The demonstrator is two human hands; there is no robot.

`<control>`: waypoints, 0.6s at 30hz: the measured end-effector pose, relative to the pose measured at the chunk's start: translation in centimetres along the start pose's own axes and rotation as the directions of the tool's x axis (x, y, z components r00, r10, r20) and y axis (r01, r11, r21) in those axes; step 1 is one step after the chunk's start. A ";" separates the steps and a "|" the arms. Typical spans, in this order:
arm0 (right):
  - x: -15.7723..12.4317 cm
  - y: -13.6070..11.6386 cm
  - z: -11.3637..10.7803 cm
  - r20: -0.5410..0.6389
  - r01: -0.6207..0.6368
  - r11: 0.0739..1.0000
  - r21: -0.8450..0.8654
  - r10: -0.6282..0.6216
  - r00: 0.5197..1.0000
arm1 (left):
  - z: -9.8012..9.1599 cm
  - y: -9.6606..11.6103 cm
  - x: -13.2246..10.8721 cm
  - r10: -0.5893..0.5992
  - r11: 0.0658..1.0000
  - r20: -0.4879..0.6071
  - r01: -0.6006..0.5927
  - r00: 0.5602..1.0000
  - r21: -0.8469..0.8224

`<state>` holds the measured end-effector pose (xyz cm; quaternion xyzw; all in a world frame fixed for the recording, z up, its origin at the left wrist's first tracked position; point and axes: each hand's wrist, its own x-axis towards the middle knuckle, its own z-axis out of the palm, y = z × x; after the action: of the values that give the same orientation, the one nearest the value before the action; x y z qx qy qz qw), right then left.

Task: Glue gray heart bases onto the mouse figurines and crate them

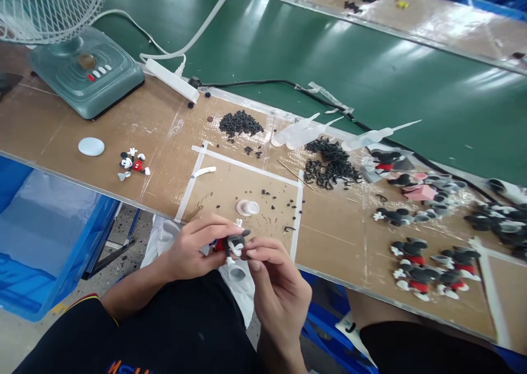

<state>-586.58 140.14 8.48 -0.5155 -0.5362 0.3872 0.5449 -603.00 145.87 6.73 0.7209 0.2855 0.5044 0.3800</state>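
A small moulded cartoon-mouse figure of black, red and white plastic (233, 245) is held just off the near edge of a brown cardboard-covered workbench (247, 182), its long axis lying crosswise between the two hands, red end toward the left. It is gripped by the curled fingers and thumb of the left hand (193, 247), while its dark end is pinched by the closed fingertips of the right hand (275, 278).

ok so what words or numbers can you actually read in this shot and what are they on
Orange letters on the black shirt: cut off at the picture's edge, too blurred to quote.
Buttons on the fan base: any marks are too small to read.
No other text can be read.
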 end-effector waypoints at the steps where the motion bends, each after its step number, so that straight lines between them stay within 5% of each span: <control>1: -0.1 0.1 0.0 -0.011 -0.003 1.000 0.000 0.003 1.000 | 0.0 0.1 0.0 0.007 1.000 0.001 -0.007 1.000 0.016; 18: -0.5 0.6 0.1 -0.037 -0.012 0.999 -0.039 0.010 0.999 | 0.7 -0.1 -0.2 -0.025 0.999 0.001 0.025 1.000 0.035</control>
<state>-586.69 139.81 7.84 -0.5360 -0.5307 0.3702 0.5422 -602.43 145.55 6.42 0.7240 0.3031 0.4941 0.3739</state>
